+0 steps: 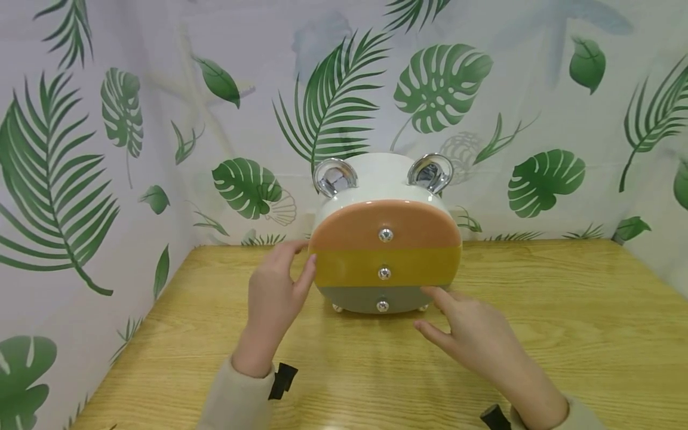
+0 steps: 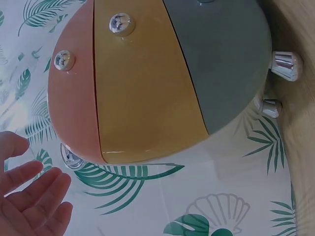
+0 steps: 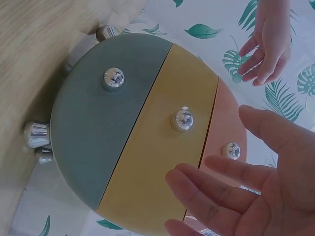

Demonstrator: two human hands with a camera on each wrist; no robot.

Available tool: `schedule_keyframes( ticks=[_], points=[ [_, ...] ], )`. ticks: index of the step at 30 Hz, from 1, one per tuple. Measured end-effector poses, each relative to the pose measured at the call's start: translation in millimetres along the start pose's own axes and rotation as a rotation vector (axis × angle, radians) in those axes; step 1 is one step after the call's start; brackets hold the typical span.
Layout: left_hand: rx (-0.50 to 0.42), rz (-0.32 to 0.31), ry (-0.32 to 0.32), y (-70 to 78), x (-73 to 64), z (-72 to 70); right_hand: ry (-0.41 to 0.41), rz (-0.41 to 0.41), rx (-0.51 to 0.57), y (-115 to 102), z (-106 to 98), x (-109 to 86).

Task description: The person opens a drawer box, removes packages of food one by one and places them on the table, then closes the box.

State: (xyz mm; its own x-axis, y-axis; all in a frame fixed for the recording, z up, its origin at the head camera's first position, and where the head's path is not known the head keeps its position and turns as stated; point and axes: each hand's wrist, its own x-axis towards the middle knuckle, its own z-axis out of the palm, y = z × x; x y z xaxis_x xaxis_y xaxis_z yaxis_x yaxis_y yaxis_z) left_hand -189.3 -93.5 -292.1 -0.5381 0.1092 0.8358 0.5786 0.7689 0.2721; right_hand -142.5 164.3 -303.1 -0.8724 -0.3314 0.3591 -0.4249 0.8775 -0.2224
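Note:
A small rounded drawer box (image 1: 386, 269) stands on the table, with a white body and two chrome ear-like loops on top. Its front has three drawers: an orange one (image 1: 349, 230) on top, a yellow one (image 1: 344, 267) in the middle and a grey-green one (image 2: 224, 59) at the bottom, each with a shiny round knob (image 3: 182, 120). All three look closed. My left hand (image 1: 276, 289) is beside the box's left edge, fingers loosely bent and holding nothing. In front of its lower right, my right hand (image 1: 475, 331) is spread with nothing in it.
The box stands on short silver feet (image 2: 285, 66) on a wood-grain table (image 1: 344, 370), near its back edge. A white cloth with green leaf prints (image 1: 247, 131) hangs behind the table and along its sides. Black straps (image 1: 282, 381) show at my sleeves.

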Motion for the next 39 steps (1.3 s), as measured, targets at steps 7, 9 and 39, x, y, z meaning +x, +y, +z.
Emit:
schedule_keyframes(
  ticks=[7, 9, 39],
  points=[
    [-0.079, -0.063, 0.021, -2.3, 12.9, 4.7, 0.003, 0.010, 0.007, -0.6, 0.6, 0.4],
    [-0.099, -0.068, 0.043, -3.0, 16.2, 7.0, -0.003, 0.015, 0.011, -0.9, 0.2, 0.7],
    [-0.660, -0.510, 0.056, -28.5, 24.4, 47.0, -0.014, 0.015, 0.026, -2.6, 1.4, 0.8]
  ],
)
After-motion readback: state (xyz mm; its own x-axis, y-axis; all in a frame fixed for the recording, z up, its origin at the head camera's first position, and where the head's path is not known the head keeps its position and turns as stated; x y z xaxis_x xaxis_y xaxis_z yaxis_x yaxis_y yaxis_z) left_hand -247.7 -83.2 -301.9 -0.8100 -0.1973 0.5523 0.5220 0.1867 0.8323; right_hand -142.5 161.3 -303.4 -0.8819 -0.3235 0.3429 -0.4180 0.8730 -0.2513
